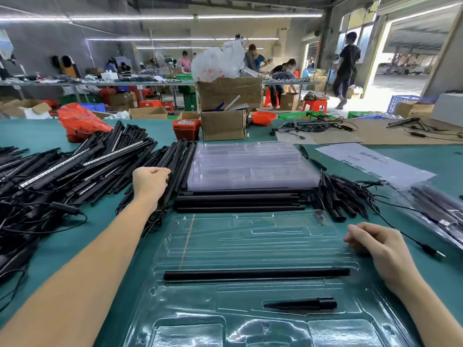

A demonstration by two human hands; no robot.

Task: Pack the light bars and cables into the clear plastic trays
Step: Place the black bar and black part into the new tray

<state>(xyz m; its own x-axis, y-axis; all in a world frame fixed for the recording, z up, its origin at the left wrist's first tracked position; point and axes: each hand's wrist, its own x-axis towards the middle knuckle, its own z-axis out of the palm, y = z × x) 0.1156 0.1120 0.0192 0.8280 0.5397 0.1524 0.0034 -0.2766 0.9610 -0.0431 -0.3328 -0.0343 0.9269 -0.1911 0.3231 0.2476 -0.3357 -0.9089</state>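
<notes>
A clear plastic tray point(250, 244) lies open on the green table right in front of me. One black light bar point(255, 273) sits in a long slot across it, and a short black spike point(303, 303) lies in a lower slot. My left hand point(150, 180) reaches forward and grips a black light bar point(172, 176) in the bundle left of the tray stack. My right hand point(375, 242) rests with loosely curled fingers on the tray's right edge. A row of black bars point(238, 202) lies just beyond the tray.
A stack of clear trays point(250, 164) stands at the centre back. A big heap of light bars and cables point(62, 171) fills the left. Spikes and cables point(345, 196) lie right, with packed trays point(438, 211) and a paper sheet point(370, 161). Cardboard boxes point(223, 123) stand behind.
</notes>
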